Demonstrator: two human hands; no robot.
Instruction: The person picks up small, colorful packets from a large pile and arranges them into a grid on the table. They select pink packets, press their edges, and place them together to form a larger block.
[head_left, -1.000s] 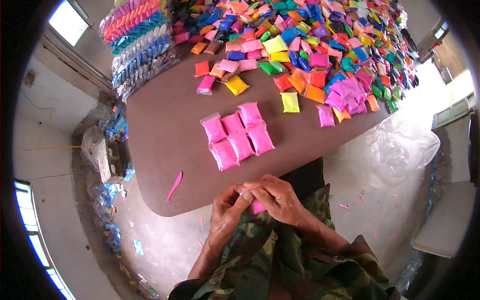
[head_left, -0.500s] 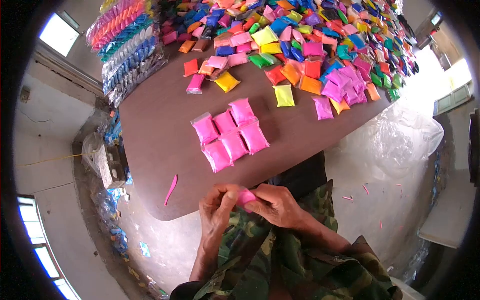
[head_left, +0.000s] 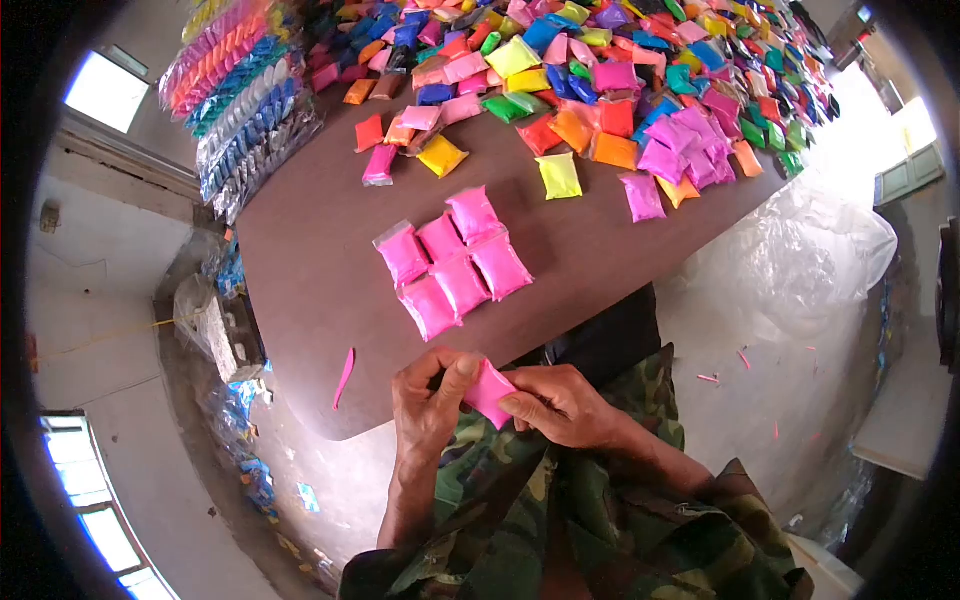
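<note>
1. Below me a brown table runs away to the far side, with pale concrete floor around it and bright windows at the left.
2. Both my hands pinch one pink packet just off the table's near rounded edge, over my camouflage lap: left hand with thumb pressed on its left end, right hand with fingertips closed on its right end.
3. Six pink packets lie touching in two rows near the middle, with bare tabletop between them and my hands.
4. A pink strip lies alone near the left edge.
5. Farther off, a heap of many-coloured packets covers the far end; stacked rows of packets sit at the far left.
6. Clear plastic sheeting lies on the floor at right.
7. My fingers hide part of the held packet; the heap's far side is cut off.
</note>
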